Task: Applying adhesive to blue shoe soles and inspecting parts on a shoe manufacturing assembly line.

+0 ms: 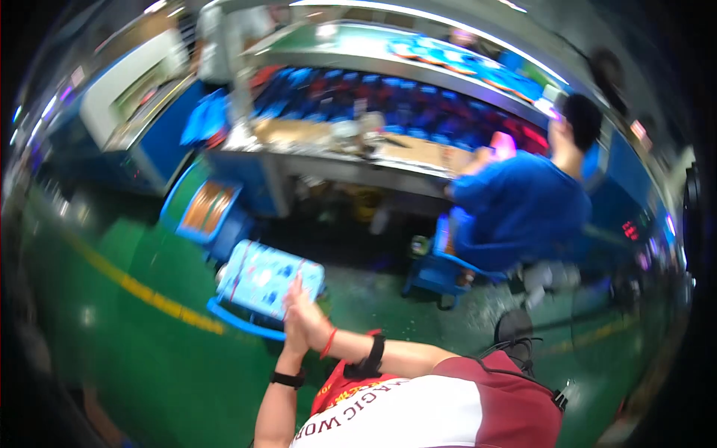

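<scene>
My left hand (294, 334) and my right hand (308, 315) meet in front of me, palms against each other. The right hand's fingers are stretched out. My left hand is partly hidden behind the right, and the fingers that show look straight too. No object shows between them. Just beyond my fingertips is a blue chair (246, 322) with a light blue patterned cushion (270, 273) on its seat. My hands overlap the cushion's near right corner in the picture; I cannot tell whether they touch it. Motion blurs the picture.
A person in a blue shirt (523, 205) sits at a long workbench (336, 153) ahead. Dark blue and red items (358, 101) fill its rack. A second blue chair (179, 201) stands to the left near a blue-and-white machine (134, 112). The green floor (134, 343) bears a yellow line (149, 295).
</scene>
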